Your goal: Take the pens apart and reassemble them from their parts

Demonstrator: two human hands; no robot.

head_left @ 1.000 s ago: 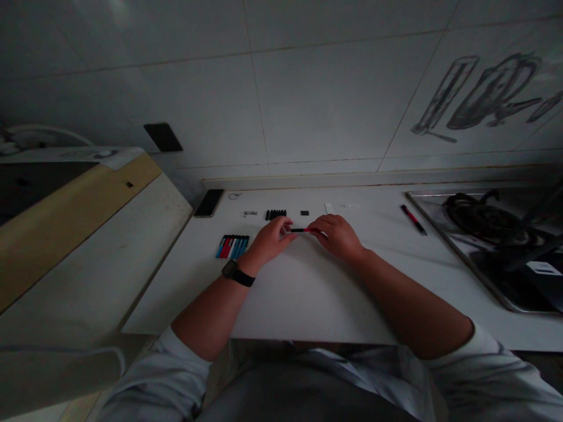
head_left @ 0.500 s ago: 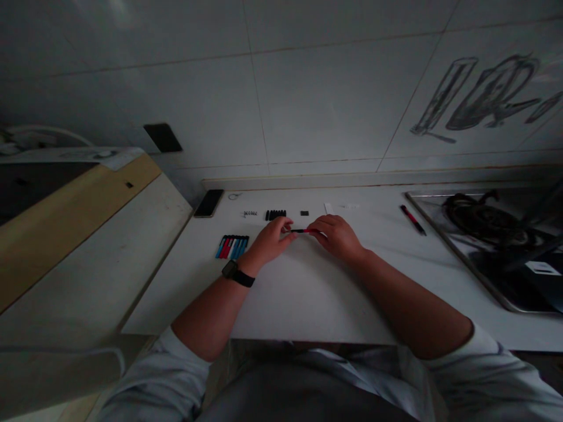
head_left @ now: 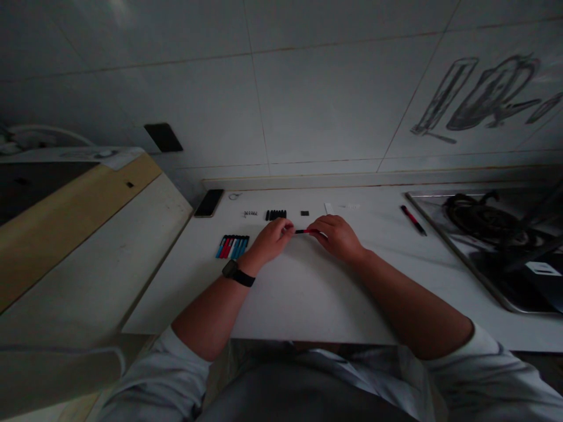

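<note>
A: Progress, quick?

B: Partway at best, I'd judge. One red-and-black pen [head_left: 413,220] looks whole, lying on the right part of the counter [head_left: 308,299], just beside the left edge of the stove [head_left: 428,199].

A: And what's left?

B: Plenty, by the look of it. Row of coloured barrels [head_left: 232,247], blue, red and white with dark ends, near the counter's left edge. Black tubes [head_left: 276,215] lined up toward the back edge, tiny dark bits [head_left: 250,213] left of them. Dark patch [head_left: 304,213] and white strip [head_left: 328,207] to their right. All unused so far, I'd say.

A: Where's the held pen [head_left: 302,231]?

B: Between the two hands, roughly level, above the counter's middle, closer to the back edge than the front. Black section toward the left hand [head_left: 275,235], red toward the right hand [head_left: 338,235].

A: Hands doing what?

B: Both pinching it, one at each end, thumb against fingers. Neither spread.

A: Joined up yet?

B: Can't swear to it; the light's dim and fingertips cover both ends.
</note>
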